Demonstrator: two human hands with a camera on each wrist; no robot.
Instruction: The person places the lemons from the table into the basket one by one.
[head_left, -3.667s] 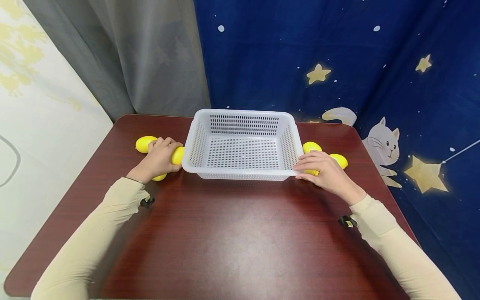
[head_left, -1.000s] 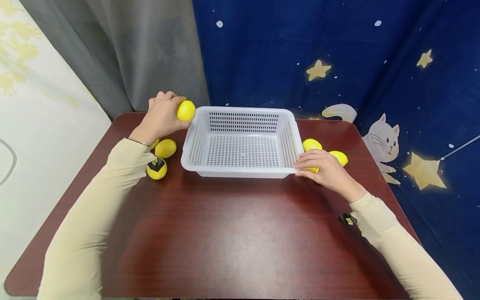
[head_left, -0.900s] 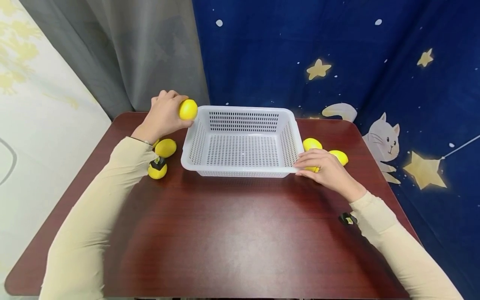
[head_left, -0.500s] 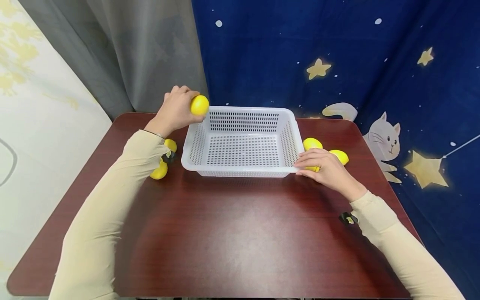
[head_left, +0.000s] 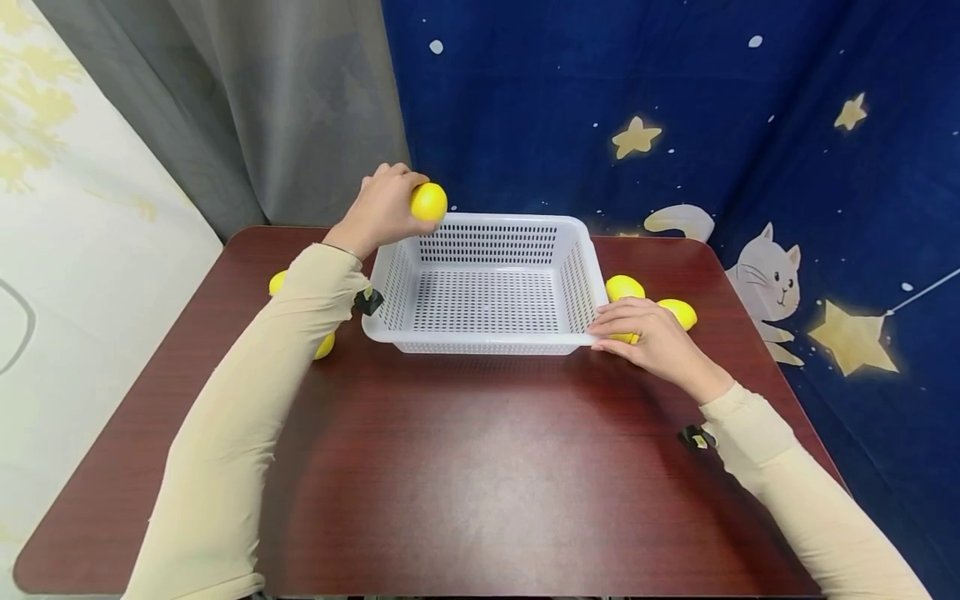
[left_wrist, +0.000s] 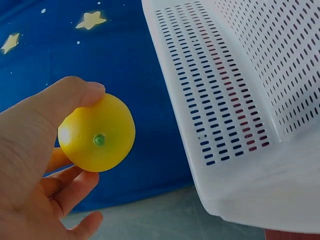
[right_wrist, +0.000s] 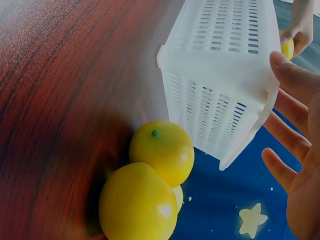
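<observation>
Lemon (head_left: pixel 429 202) aloft by the white basket (head_left: pixel 483 339), far left corner!
Left hand (head_left: pixel 384 204) pinches it between thumb and fingers; right hand (head_left: pixel 651 335) rests, fingers spread, at the near right corner. Looks like the carry; next likely calls for reaching inward, then releasing.

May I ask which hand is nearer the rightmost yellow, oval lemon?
Right: the right hand is beside that lemon; the left hand hovers farther left, by the white plastic basket.

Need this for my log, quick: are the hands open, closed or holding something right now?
Left hand: holding a lemon.
Right hand: thumb and fingers at the basket's rim; gripping or only touching, cannot be told.
</observation>
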